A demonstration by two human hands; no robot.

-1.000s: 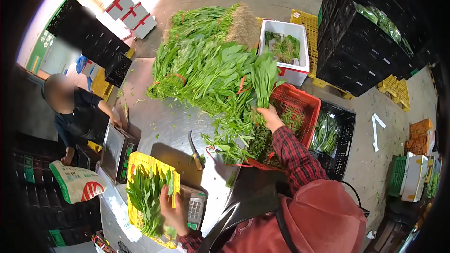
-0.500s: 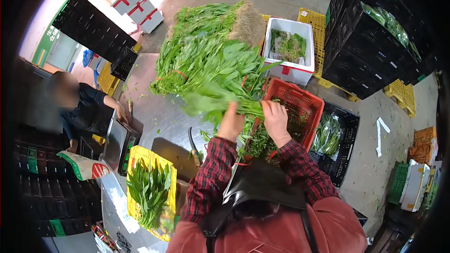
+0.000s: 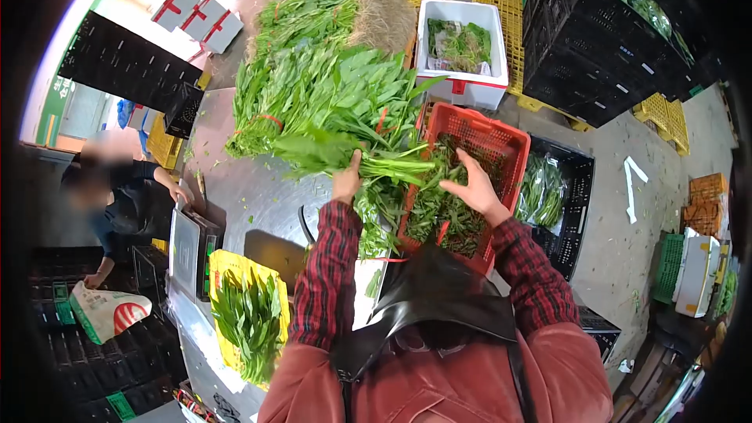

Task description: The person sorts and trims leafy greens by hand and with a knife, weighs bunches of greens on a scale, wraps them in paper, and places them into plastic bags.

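Note:
My left hand (image 3: 348, 177) is wrapped round a bunch of long-leaved greens (image 3: 384, 166), its leaves pointing left and its pale stems pointing right. Over the red plastic crate (image 3: 512, 176), my right hand (image 3: 475, 188) is spread with thumb and fingers apart, just beyond the stem ends. Loose leafy trimmings (image 3: 462, 223) fill much of that crate. Behind my left hand lies a big heap of greens (image 3: 313, 82), some tied with red bands. A dark curved blade (image 3: 305, 224) shows beside my left sleeve, its handle hidden.
A scale (image 3: 186, 243) and a yellow bag with greens on it (image 3: 249, 313) occupy the left of the metal table. Across it, a co-worker (image 3: 125, 196) holds a white sack (image 3: 110, 312). A white foam box (image 3: 462, 86), a black crate (image 3: 576, 219) and stacked black crates (image 3: 603, 70) stand right.
My right hand has let go of the stems and opened over the red crate. The left hand, still gripping the bunch, has moved left. The co-worker's sack has moved away from the scale.

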